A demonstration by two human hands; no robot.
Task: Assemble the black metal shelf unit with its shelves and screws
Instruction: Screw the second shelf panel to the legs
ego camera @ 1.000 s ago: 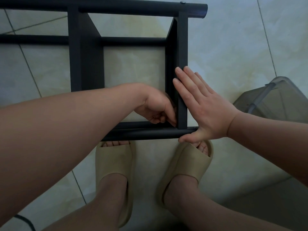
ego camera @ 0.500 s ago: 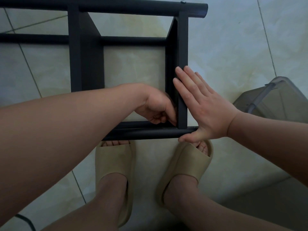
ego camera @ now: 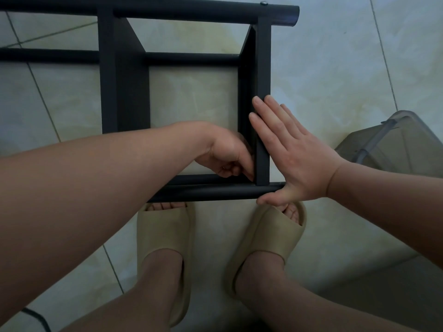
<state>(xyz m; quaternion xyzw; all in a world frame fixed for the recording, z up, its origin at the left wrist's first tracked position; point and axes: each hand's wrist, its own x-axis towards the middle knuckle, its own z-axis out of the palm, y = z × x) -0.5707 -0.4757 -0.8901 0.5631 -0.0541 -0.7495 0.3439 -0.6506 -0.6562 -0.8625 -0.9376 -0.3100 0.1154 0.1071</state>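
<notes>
**Shelf unit** [ego camera: 48, 55] lies on its side on tiled floor [ego camera: 335, 68], directly below us. Tubes joined; two shelves seated between them, inner shelf [ego camera: 124, 92] left, end shelf [ego camera: 262, 68] right. We judge assembly well advanced, with near-right corner joint the step in hand; rest of unit out of view.

**Right hand** [ego camera: 294, 159]: fingers straight, palm flat against outer face of end shelf, thumb at near tube [ego camera: 215, 190].

**Left hand** [ego camera: 227, 154]: fingers curled inside near-right corner, touching end shelf. We cannot tell what they hold.

**Screw** [ego camera: 264, 3] seated in far tube [ego camera: 191, 14].

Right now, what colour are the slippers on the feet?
Beige, plain, no pattern; the head view shows the slippers clearly.
</notes>
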